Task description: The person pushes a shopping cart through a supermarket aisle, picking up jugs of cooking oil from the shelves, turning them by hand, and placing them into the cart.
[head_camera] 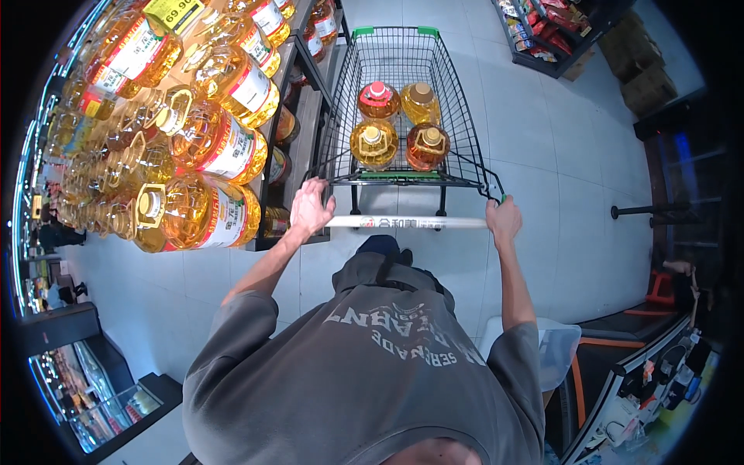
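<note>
A black wire shopping cart (401,55) with green corner pieces stands in front of me. My left hand (311,206) is at the left end of the cart's pale handlebar (407,222), its fingers over the frame corner and the thumb out to the side; I cannot tell how firmly it holds. My right hand (504,218) is closed around the right end of the bar and frame. Inside the basket stand several large plastic bottles of cooking oil: one with a red-pink top (378,100), one with a tan top (419,103), a yellow one (374,142) and a darker amber one (428,145).
On the left, close beside the cart, a dark shelf rack (302,128) carries many big oil bottles (215,142) with a yellow price sign (173,13). A snack shelf (546,35) and cardboard boxes (648,87) stand at upper right. A checkout counter (604,389) lies lower right, a clear plastic bin (555,349) beside it.
</note>
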Available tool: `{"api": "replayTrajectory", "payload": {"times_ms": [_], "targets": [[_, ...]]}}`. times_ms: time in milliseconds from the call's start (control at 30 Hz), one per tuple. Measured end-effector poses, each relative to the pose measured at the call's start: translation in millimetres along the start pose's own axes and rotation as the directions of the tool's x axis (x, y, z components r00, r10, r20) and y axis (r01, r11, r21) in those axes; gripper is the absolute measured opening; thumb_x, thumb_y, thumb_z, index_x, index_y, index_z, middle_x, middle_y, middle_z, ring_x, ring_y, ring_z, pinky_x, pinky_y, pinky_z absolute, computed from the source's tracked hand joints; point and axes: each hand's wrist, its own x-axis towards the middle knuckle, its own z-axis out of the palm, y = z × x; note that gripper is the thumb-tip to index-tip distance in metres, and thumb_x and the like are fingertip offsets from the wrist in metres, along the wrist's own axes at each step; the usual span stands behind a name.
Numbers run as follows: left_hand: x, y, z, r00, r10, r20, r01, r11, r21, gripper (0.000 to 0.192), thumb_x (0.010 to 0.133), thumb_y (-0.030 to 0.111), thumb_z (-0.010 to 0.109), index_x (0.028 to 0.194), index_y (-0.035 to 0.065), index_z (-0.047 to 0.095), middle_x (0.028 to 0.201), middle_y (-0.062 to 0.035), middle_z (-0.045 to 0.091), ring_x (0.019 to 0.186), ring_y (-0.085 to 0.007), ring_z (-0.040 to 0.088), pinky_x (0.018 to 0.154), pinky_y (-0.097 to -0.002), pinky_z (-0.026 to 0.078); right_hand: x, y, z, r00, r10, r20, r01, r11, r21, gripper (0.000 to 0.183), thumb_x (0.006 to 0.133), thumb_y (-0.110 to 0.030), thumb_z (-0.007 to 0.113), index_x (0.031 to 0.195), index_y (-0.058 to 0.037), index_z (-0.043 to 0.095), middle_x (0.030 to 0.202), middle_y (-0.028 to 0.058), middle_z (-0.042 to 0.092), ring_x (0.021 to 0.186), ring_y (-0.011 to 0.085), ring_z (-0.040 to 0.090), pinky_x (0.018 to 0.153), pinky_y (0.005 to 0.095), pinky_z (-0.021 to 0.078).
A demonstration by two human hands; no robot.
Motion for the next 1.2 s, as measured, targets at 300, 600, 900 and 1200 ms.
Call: {"api": "replayTrajectory", "payload": {"times_ms": [300, 600, 900, 1200], "targets": [[76.9, 2.6, -3.9, 1.0, -0.021, 0.003, 0.021, 0.998, 0.054, 0.043, 0.078, 0.023, 0.064, 0.114, 0.0006, 0.059, 0.123, -0.0157, 0.058, 0.122, -0.0306, 0.049, 0.102, -0.0403, 0.04, 80.4, -35.5, -1.8, 0.995, -0.082, 0.052, 0.083, 0.996, -0.012, 0.047, 0.078, -0.037, 0.061, 0.102, 0.0045, 0.061, 0.083, 0.0263, 0.067, 0.082, 0.0436, 0.065, 0.077, 0.0507, 0.0505], [158.5, 2.4, -5.6, 0.993, -0.102, 0.063, 0.101, 0.995, 0.021, 0.046, 0.076, 0.023, 0.063, 0.116, 0.0008, 0.058, 0.124, -0.016, 0.057, 0.124, -0.0303, 0.047, 0.103, -0.0404, 0.039, 163.9, -66.3, 9.9, 0.995, -0.085, 0.057, 0.087, 0.996, -0.028, 0.043, 0.079, -0.033, 0.059, 0.103, 0.0034, 0.06, 0.081, 0.0262, 0.067, 0.082, 0.0441, 0.065, 0.078, 0.0516, 0.0497], [243.9, -16.4, 10.2, 0.983, -0.131, 0.128, 0.126, 0.991, 0.05, 0.056, 0.079, 0.032, 0.06, 0.125, 0.0022, 0.051, 0.129, -0.0139, 0.053, 0.132, -0.0279, 0.04, 0.103, -0.043, 0.035, 252.7, -113.9, 14.6, 0.995, -0.077, 0.062, 0.081, 0.995, -0.064, 0.039, 0.078, -0.028, 0.059, 0.103, 0.0016, 0.06, 0.083, 0.0279, 0.067, 0.085, 0.0455, 0.064, 0.081, 0.0528, 0.0499], [332.0, -25.7, 18.9, 0.958, -0.223, 0.181, 0.209, 0.973, 0.095, 0.064, 0.081, 0.039, 0.054, 0.132, 0.0006, 0.045, 0.133, -0.0148, 0.05, 0.133, -0.0275, 0.037, 0.107, -0.0418, 0.033, 342.9, -153.6, 29.7, 0.997, -0.08, -0.009, 0.079, 0.996, -0.047, 0.033, 0.076, -0.024, 0.06, 0.1, -0.0012, 0.061, 0.084, 0.0284, 0.066, 0.085, 0.0472, 0.064, 0.079, 0.054, 0.0502]]}}
